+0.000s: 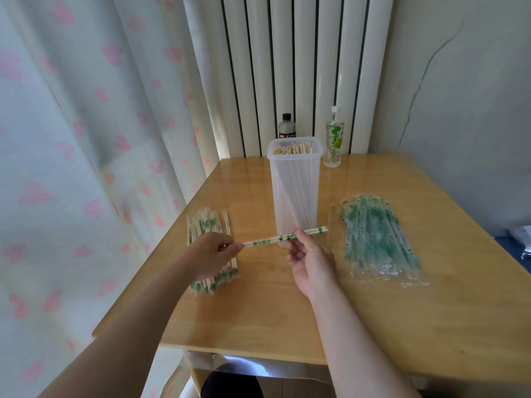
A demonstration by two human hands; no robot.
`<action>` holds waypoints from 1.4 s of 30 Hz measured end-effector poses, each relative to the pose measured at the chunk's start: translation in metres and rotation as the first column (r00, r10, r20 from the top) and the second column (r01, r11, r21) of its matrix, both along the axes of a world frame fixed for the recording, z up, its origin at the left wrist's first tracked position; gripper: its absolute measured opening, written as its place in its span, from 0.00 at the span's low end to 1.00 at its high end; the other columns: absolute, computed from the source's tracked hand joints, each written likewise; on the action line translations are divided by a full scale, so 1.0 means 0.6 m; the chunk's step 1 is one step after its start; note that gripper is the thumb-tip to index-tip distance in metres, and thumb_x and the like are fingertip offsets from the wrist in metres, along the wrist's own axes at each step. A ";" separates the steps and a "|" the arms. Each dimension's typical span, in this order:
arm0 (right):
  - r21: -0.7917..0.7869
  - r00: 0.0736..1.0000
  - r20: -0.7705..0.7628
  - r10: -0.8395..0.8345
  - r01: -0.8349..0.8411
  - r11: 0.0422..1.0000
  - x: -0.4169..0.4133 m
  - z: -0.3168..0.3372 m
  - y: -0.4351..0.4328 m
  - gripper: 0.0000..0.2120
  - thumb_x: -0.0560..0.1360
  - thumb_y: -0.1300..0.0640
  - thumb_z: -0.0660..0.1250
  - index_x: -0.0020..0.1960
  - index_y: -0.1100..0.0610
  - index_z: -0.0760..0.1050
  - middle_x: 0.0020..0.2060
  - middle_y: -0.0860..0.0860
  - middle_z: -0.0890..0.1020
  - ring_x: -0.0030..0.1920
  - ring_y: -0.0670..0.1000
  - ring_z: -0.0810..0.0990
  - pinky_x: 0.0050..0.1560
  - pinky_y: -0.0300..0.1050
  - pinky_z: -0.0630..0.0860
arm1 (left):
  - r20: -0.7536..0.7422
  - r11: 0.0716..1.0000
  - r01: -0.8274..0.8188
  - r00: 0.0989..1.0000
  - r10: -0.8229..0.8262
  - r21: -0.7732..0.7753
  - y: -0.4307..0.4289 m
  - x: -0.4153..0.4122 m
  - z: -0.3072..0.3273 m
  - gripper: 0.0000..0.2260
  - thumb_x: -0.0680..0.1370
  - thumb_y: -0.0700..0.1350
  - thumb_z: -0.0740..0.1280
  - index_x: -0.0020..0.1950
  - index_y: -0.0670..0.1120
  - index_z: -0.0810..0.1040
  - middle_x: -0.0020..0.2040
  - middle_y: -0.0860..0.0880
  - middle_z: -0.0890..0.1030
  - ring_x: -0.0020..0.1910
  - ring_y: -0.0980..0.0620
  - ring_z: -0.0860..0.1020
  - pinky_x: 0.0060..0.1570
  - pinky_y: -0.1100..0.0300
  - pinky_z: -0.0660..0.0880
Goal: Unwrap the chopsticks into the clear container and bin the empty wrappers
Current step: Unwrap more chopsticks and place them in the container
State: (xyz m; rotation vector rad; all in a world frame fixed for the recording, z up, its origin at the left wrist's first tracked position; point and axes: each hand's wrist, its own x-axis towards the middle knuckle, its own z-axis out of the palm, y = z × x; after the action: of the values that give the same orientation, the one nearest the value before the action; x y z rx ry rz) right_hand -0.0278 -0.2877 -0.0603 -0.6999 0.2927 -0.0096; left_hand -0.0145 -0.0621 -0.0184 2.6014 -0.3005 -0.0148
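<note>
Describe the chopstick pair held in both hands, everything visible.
The chopstick pair is pale wood, seemingly in a clear sleeve printed with green characters and a green band near its right end. It is held above the table, almost level, right end slightly higher, crossing the base of the clear container. The left hand pinches its left tip; the right hand pinches past the middle.

Arms outstretched, left hand and right hand each pinch the wrapped chopsticks.

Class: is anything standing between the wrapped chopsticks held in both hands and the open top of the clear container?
Nothing visible. The wrapped chopsticks are held just in front of the clear container, whose top has no lid.
</note>
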 end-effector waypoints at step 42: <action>-0.144 0.900 -0.097 -0.426 0.411 0.900 -0.029 0.092 -0.113 0.02 0.75 0.61 0.73 0.47 0.58 0.82 0.34 0.51 0.81 0.29 0.49 0.78 0.27 0.41 0.69 | 0.674 0.934 0.025 0.685 -0.276 0.357 -0.133 0.005 0.010 0.18 0.83 0.57 0.52 0.52 0.52 0.80 0.36 0.53 0.74 0.26 0.49 0.73 0.24 0.65 0.59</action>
State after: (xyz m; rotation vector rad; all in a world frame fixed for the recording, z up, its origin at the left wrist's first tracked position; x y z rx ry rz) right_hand -0.0451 -0.3558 -0.0049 -0.7475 0.5659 -0.3995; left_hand -0.0115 -0.1417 -0.0125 2.7721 -0.8587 1.0086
